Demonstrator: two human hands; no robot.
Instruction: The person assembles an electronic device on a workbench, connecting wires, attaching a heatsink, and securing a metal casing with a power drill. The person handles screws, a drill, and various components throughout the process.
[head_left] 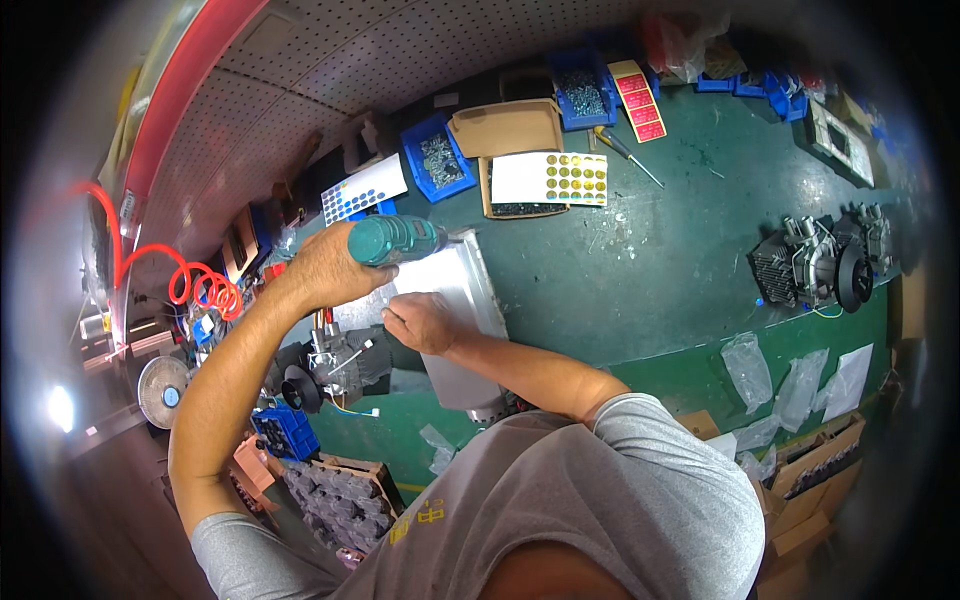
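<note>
My left hand (335, 265) is wrapped round a teal power drill (395, 240), held over the far left part of a silver sheet-metal housing (465, 285). The housing lies on the green bench with its near end towards my body. Where the drill's tip meets it is hidden. Resting at the housing's left side is my right hand (425, 322), its fingers curled closed; whatever they pinch cannot be made out. Just left of that hand stands a motor-like unit (335, 365) with a black round part and loose wires.
Blue bins of screws (437, 160), a cardboard box (525, 209), sticker sheets (575, 180) and a screwdriver (628, 155) lie along the bench's back. Other metal units (810, 265) stand at the right. A red coiled hose (190, 280) hangs at the left.
</note>
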